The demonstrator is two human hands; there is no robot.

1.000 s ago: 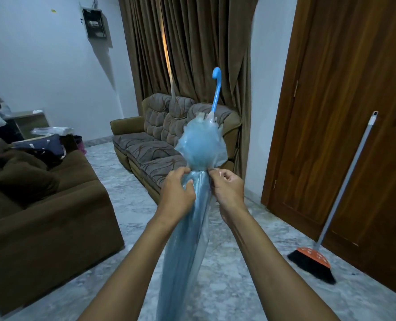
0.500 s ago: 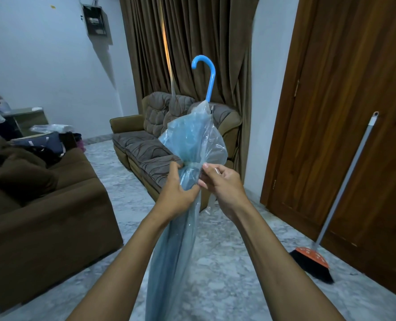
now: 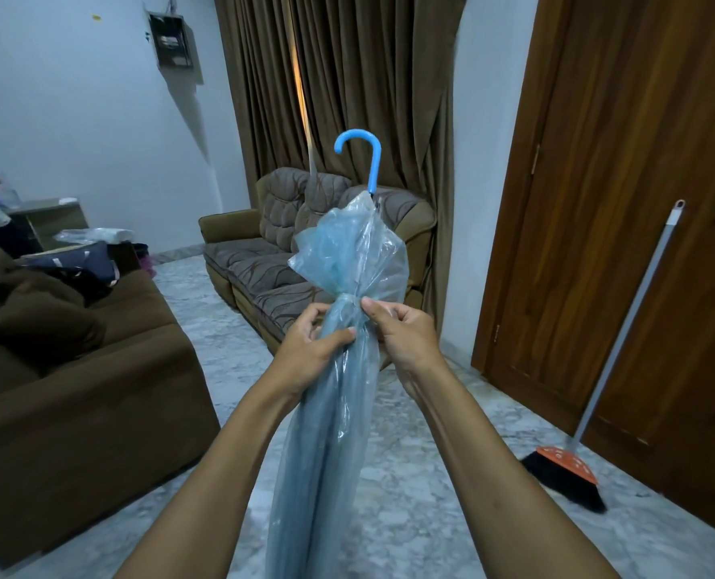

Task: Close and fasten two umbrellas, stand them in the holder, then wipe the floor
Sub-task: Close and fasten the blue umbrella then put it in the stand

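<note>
The marble floor point(image 3: 410, 486) spans the room. A brown sofa point(image 3: 75, 411) occupies the left side, and a patterned sofa point(image 3: 263, 277) stands at the far wall below a brown curtain point(image 3: 347, 77). A wooden door point(image 3: 640, 202) fills the right side.

The umbrella point(image 3: 326, 432), translucent blue and folded, is held in mid-air at centre, between the two forearms. Its curved blue handle point(image 3: 366, 156) points up, and its lower end runs out of view at the bottom edge. The canopy is gathered to a narrow neck at hand level and its loose edge flares out above that neck.

A broom point(image 3: 564, 465) leans against the door, bristles on the floor.

The left hand point(image 3: 309, 344) grips the gathered canopy just below the neck, thumb across the front. The right hand point(image 3: 401, 332) pinches the canopy at the neck between thumb and forefinger.
</note>
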